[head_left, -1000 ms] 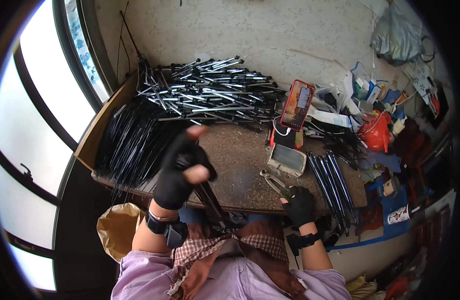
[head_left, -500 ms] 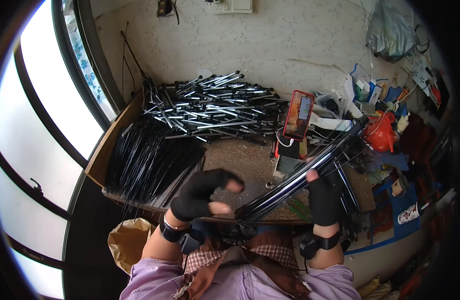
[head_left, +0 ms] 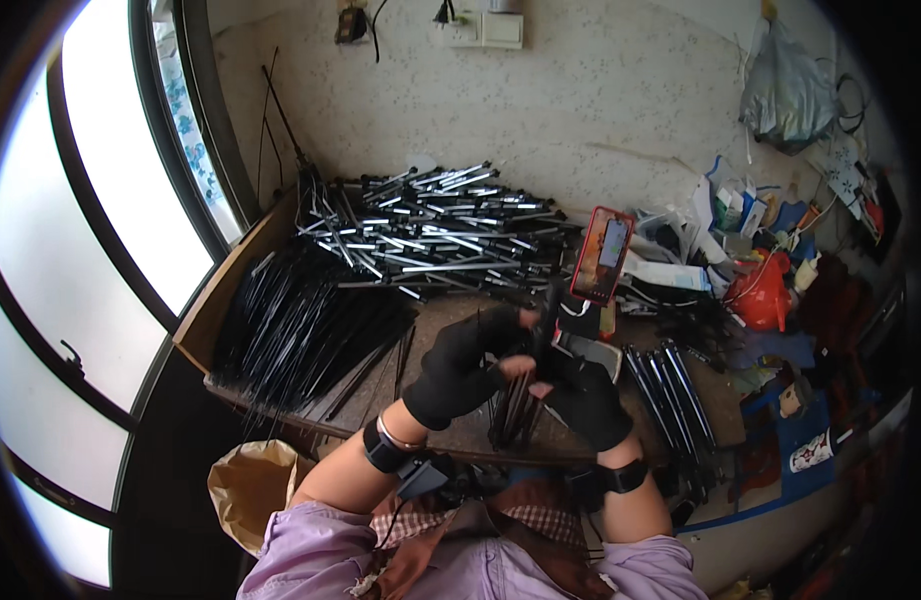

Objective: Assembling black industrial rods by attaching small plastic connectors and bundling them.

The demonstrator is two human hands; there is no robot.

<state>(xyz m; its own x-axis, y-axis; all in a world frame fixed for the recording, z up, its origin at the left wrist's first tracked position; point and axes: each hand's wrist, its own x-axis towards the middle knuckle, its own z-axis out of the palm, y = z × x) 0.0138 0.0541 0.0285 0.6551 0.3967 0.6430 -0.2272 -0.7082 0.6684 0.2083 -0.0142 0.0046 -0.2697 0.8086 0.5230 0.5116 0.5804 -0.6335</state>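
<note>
Two hands in black fingerless gloves meet over one dark bundle of slim, narrow rods [head_left: 513, 412], which hangs between them above the near edge of the brown speckled tabletop [head_left: 448, 312]. The right hand [head_left: 588, 402] appears curled around its upper part; the left hand [head_left: 458, 368] has thumb and forefinger parted beside it, and whether those fingers grip anything I cannot tell, black on black. Handling it well calls for a steady right hold, leaving the left fingertips free for finer work, with the rods gathered so that none splays or snags. Keeping the bundle clear of the shallow grey box [head_left: 612, 356] behind the right hand, and of the red-framed phone [head_left: 602, 255], seems wise, since a loose rod end could knock either one.
</note>
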